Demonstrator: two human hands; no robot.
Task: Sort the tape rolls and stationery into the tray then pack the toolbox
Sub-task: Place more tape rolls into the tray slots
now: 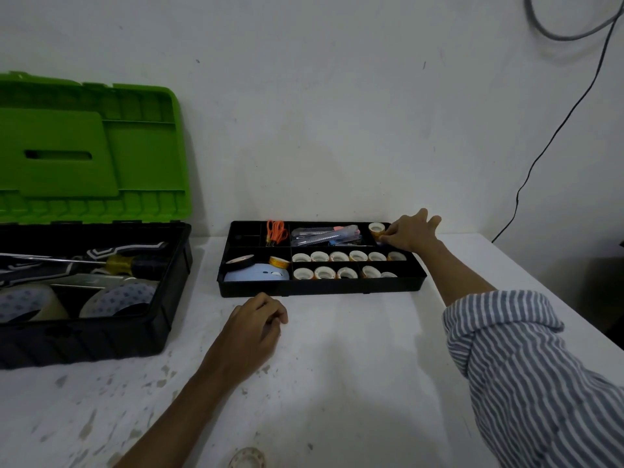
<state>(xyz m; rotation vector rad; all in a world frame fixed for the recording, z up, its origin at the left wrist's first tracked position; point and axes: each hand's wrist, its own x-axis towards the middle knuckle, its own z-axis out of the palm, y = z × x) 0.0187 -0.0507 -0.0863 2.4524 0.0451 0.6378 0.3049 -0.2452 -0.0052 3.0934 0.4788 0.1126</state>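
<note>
The fingers (pixel 391 236) of the right hand (pixel 411 233) pinch a small tape roll (pixel 377 228) in the far right compartment of the black tray (pixel 317 291). The left hand (pixel 256 324) rests on the white table (pixel 354 366) just before the tray, fingers loosely curled, holding nothing. The toolbox (pixel 101 339) stands open at the left, near the tray.

On the table (pixel 337 366), the toolbox (pixel 84 339) sits at 9 o'clock and the tray (pixel 320 288) at 12 o'clock, against the wall (pixel 337 130). Within the tray: scissors (pixel 276 231) at 11 o'clock, tape rolls (pixel 337 256) at 4 o'clock, single roll (pixel 376 228) at 2 o'clock. A loose roll (pixel 248 457) lies at 6 o'clock.
</note>
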